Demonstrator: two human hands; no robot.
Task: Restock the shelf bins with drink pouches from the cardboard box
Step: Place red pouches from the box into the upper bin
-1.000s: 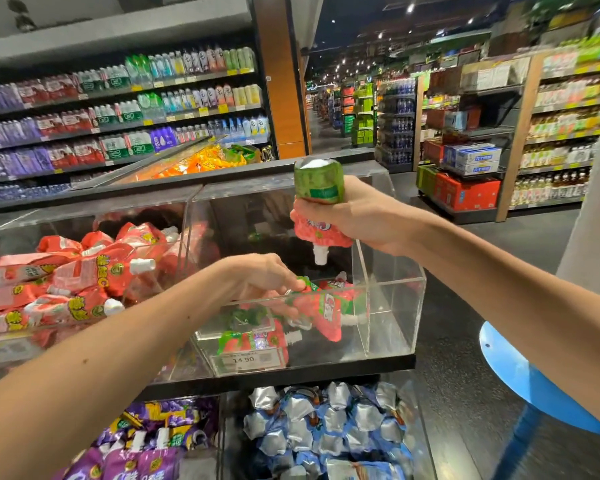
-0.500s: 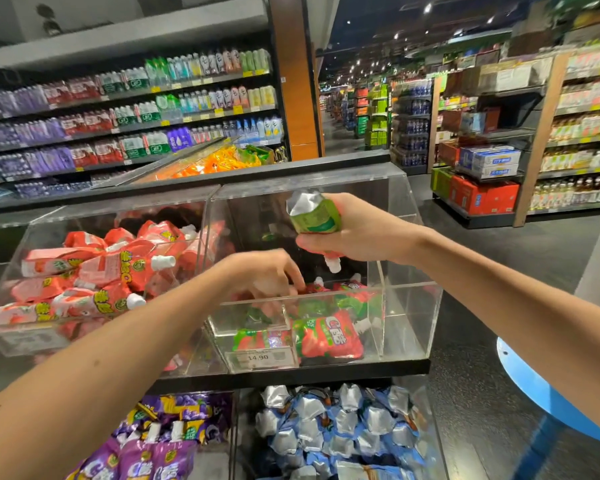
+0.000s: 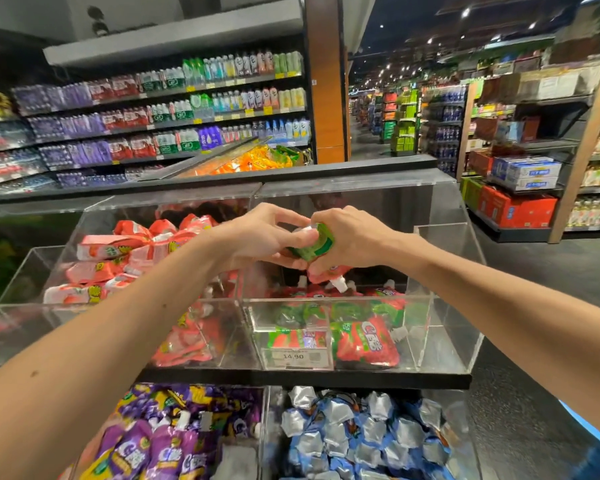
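Our left hand (image 3: 267, 237) has come up out of the right-hand acrylic bin (image 3: 442, 327) to join our right hand (image 3: 354, 240), so both now grasp the green-and-pink drink pouch (image 3: 321, 241), held spout down just above the bin's stocked pouches (image 3: 364, 341) and, we judge, ready to drop in.

- bottled drinks (image 3: 174, 109) fill the wall shelves (image 3: 201, 85) at back left
- a wooden pillar (image 3: 326, 81) stands just right of them
- red cartons (image 3: 520, 211) sit low on the right-hand rack (image 3: 584, 150)

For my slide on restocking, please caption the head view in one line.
Left hand and right hand hold one red-and-green spouted drink pouch above a clear acrylic shelf bin of matching pouches.
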